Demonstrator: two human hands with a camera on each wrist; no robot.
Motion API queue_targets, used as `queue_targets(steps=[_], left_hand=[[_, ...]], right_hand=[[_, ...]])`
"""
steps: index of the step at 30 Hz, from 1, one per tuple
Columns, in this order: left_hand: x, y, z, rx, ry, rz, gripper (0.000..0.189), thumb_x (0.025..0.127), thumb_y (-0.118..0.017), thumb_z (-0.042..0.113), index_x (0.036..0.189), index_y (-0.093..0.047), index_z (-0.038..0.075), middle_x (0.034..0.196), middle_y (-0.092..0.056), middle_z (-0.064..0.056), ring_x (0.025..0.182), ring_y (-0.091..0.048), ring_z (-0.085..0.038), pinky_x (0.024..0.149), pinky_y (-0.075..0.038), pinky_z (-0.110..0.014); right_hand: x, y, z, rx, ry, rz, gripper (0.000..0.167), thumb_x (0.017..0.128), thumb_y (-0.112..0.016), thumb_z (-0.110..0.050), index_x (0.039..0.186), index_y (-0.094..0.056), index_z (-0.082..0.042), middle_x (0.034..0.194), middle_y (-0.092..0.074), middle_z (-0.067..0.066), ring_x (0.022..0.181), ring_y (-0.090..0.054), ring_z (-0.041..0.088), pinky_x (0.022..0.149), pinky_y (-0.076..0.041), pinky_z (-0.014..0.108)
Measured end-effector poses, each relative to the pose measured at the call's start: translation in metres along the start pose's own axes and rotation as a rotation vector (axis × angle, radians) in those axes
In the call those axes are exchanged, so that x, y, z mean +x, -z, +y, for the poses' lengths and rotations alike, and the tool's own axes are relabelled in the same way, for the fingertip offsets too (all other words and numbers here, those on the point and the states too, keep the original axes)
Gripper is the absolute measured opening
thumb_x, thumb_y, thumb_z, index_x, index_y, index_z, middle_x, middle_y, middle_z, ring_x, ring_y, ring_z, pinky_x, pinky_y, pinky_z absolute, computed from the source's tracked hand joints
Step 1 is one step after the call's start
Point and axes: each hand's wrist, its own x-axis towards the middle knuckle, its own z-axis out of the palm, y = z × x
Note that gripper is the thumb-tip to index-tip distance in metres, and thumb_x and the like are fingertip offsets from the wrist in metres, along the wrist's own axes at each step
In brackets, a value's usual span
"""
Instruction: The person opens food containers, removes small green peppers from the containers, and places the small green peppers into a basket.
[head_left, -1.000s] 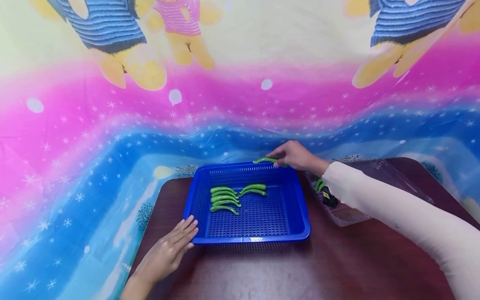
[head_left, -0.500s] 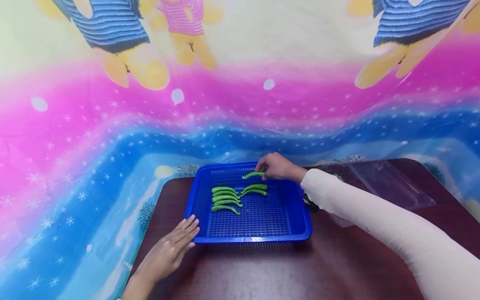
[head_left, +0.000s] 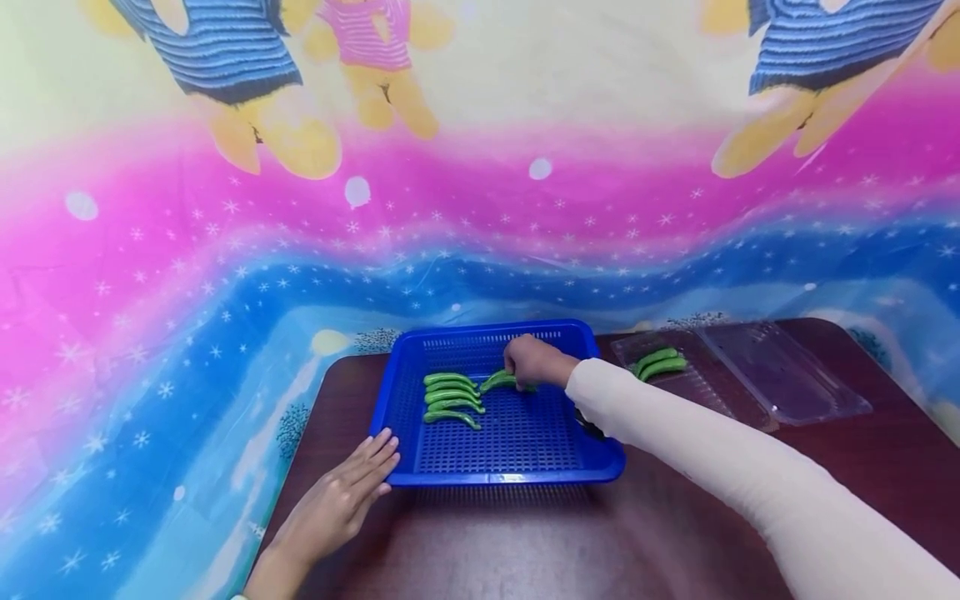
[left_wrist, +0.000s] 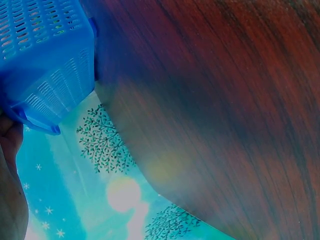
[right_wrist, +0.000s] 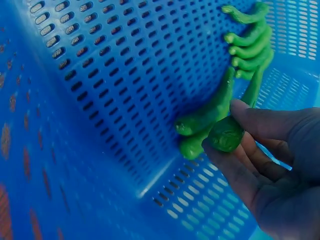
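My right hand (head_left: 536,360) is over the back right part of a blue plastic basket (head_left: 517,479). Thumb and fingers pinch a slim, curved green vegetable (right_wrist: 226,135) by its blunt end, as the right wrist view shows. Close below it, two more like it (right_wrist: 200,117) lie side by side on the basket floor. Left of these, several green vegetables (head_left: 450,396) form a neat row, thin ends pointing right. My left hand (head_left: 341,496) rests with extended fingers against the basket's front left corner; the left wrist view has only its edge beside the rim.
Right of the basket, an opened clear plastic clamshell (head_left: 783,371) holds two green vegetables (head_left: 660,362). A dark object (head_left: 588,425) shows partly behind my right sleeve. The brown table (head_left: 525,542) ends at a printed cloth backdrop (head_left: 450,208).
My right hand has carried the green vegetable from above the basket's back rim down and leftward into the basket. The sleeve has uncovered the clamshell's two vegetables. The left hand stays at the corner.
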Motion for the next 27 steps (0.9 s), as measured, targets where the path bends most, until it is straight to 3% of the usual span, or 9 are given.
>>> queue_targets(steps=[1,4,8,12,15,21,27], left_hand=[[0.000,0.000,0.000,0.000,0.000,-0.001,0.046,0.113,-0.039,0.027,0.135,-0.065,-0.004,0.146,-0.059,-0.019,0.139,-0.055,-0.033,0.130,-0.024,-0.028],[0.000,0.000,-0.001,0.001,0.001,-0.001,0.046,0.112,-0.040,0.027,0.135,-0.065,-0.004,0.148,-0.057,-0.018,0.139,-0.056,-0.033,0.130,-0.024,-0.028],[0.000,-0.001,-0.001,-0.004,0.006,-0.002,0.046,0.112,-0.040,0.027,0.134,-0.065,-0.005,0.148,-0.057,-0.017,0.139,-0.056,-0.033,0.129,-0.025,-0.028],[0.000,-0.001,-0.001,-0.001,0.009,0.000,0.047,0.112,-0.039,0.028,0.134,-0.065,-0.005,0.148,-0.058,-0.017,0.139,-0.056,-0.032,0.129,-0.024,-0.028],[-0.001,-0.001,-0.001,0.002,0.008,0.002,0.047,0.113,-0.039,0.028,0.133,-0.065,-0.004,0.148,-0.058,-0.017,0.139,-0.056,-0.033,0.129,-0.025,-0.028],[-0.001,-0.001,-0.002,0.004,0.006,-0.002,0.047,0.113,-0.039,0.028,0.134,-0.065,-0.005,0.146,-0.059,-0.019,0.138,-0.057,-0.033,0.129,-0.025,-0.029],[-0.001,-0.001,-0.001,0.010,0.009,-0.001,0.047,0.113,-0.039,0.028,0.133,-0.065,-0.005,0.143,-0.061,-0.021,0.138,-0.057,-0.033,0.129,-0.025,-0.028]], right_hand=[[0.002,-0.003,0.000,-0.015,-0.007,0.001,0.058,0.087,-0.068,0.012,0.065,-0.023,-0.018,0.064,-0.012,-0.004,0.058,-0.010,0.013,0.057,-0.019,0.028],[0.008,-0.012,-0.001,-0.067,-0.047,0.018,0.058,0.091,-0.064,0.010,0.061,-0.025,-0.019,0.060,-0.013,-0.005,0.054,-0.013,0.011,0.053,-0.019,0.027],[0.011,-0.024,-0.006,-0.171,-0.109,0.055,0.051,0.095,-0.064,0.004,0.058,-0.037,-0.018,0.053,-0.032,-0.005,0.050,-0.030,0.011,0.047,-0.030,0.026],[0.010,-0.032,-0.009,-0.257,-0.133,0.113,0.036,0.093,-0.068,0.002,0.065,-0.053,-0.016,0.063,-0.056,0.001,0.056,-0.047,0.015,0.049,-0.041,0.030],[0.010,-0.037,-0.009,-0.298,-0.132,0.143,0.029,0.095,-0.065,0.002,0.072,-0.058,-0.014,0.072,-0.063,0.005,0.060,-0.051,0.017,0.053,-0.042,0.033],[0.013,-0.046,-0.004,-0.332,-0.115,0.155,0.031,0.101,-0.056,0.004,0.074,-0.057,-0.012,0.078,-0.064,0.009,0.063,-0.047,0.019,0.056,-0.038,0.035],[0.017,-0.048,-0.002,-0.419,-0.087,0.192,0.028,0.099,-0.058,0.004,0.077,-0.061,-0.012,0.091,-0.070,0.012,0.080,-0.067,0.027,0.069,-0.061,0.044]])
